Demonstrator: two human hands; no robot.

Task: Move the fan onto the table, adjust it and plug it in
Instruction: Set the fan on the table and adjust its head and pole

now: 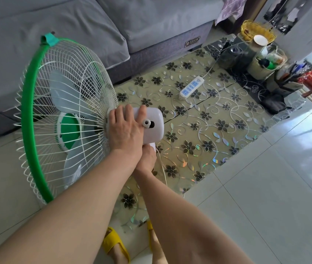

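Fan [65, 119] motor housing under left hand [126, 130] fingers [119, 113], right hand [146, 157] closed round its neck; bottles in bucket [259, 68].

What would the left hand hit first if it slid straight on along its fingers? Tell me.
Probably nothing on the fan: the left hand lies on the motor housing, fingers pointing toward the sofa. Depth is unclear.

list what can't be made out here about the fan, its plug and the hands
Head view only:
- Fan base and stand: hidden beneath the left hand and forearm.
- Right hand fingers: tucked under the motor housing, so its grip is unclear.
- Fan cord end: disappears behind the right forearm; no plug visible.
- Power strip switch state: too small.
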